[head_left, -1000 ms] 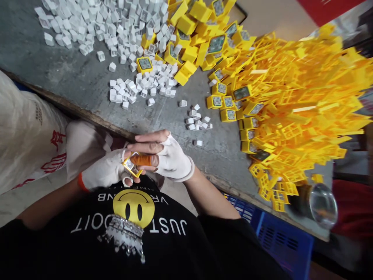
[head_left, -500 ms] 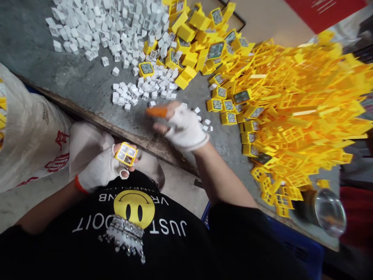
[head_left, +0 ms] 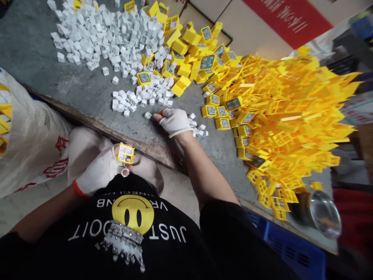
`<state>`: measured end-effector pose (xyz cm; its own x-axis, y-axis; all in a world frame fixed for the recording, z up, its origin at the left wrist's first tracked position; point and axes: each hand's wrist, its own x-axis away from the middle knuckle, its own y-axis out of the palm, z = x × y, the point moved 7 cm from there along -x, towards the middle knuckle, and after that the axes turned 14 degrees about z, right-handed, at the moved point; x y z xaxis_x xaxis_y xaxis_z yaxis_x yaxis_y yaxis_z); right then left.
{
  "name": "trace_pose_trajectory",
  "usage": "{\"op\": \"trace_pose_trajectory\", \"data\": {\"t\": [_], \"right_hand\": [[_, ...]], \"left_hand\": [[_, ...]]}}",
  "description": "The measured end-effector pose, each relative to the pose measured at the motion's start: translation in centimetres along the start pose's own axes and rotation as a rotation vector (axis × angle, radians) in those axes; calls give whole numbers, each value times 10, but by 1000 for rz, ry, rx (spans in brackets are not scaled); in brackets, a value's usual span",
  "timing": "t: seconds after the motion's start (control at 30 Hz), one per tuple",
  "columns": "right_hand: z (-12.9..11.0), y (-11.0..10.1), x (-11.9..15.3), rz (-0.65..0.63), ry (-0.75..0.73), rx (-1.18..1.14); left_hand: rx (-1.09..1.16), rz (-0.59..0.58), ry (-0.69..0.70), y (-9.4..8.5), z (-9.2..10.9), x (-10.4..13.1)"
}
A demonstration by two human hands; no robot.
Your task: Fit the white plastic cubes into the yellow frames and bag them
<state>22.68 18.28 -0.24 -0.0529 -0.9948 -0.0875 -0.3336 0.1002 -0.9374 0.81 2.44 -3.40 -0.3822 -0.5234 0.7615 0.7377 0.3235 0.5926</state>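
Note:
My left hand [head_left: 101, 167], in a white fingerless glove, grips a small yellow four-compartment frame [head_left: 126, 153] above my lap. Pale pieces fill three of its compartments; the lower right one looks open, with a darker patch showing through. Over the grey table, my right hand [head_left: 175, 121], gloved alike, is curled with its fingertips down near the surface. A single white cube-shaped cap [head_left: 147, 115] lies just left of those fingertips. Whether they touch it or hold anything is hidden. Several loose white caps [head_left: 199, 130] lie by the right wrist.
A big heap of white caps [head_left: 110, 39] covers the table's far left. Yellow filled blocks [head_left: 186, 37] lie beside it, and a tall pile of yellow frames [head_left: 291, 116] rises at right. A metal bowl [head_left: 325, 214], a blue crate [head_left: 297, 245] and a white sack [head_left: 35, 132] stand around.
My right hand has come down to the table, its fingers now curled near the lone white cap; the orange-covered finger no longer shows. My left hand keeps the yellow frame, slightly turned. The camera view has shifted.

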Motion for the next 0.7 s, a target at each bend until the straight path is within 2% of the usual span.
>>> {"op": "trace_pose_trajectory", "data": {"t": [0.13, 0.23, 0.5, 0.6, 0.7], "right_hand": [[8, -8, 5, 159, -146, -99], [-2, -4, 5, 183, -248, -87], [-42, 13, -13, 143, -193, 92], [-48, 5, 3, 163, -268, -19], [-52, -14, 41, 213, -377, -255]], "left_hand": [[-10, 30, 15, 4, 2, -2], [-16, 33, 53, 6, 5, -5], [-47, 119, 193, -6, 17, -5], [-38, 160, 286, -9, 25, -3], [-22, 154, 386, -6, 33, -3]]}}
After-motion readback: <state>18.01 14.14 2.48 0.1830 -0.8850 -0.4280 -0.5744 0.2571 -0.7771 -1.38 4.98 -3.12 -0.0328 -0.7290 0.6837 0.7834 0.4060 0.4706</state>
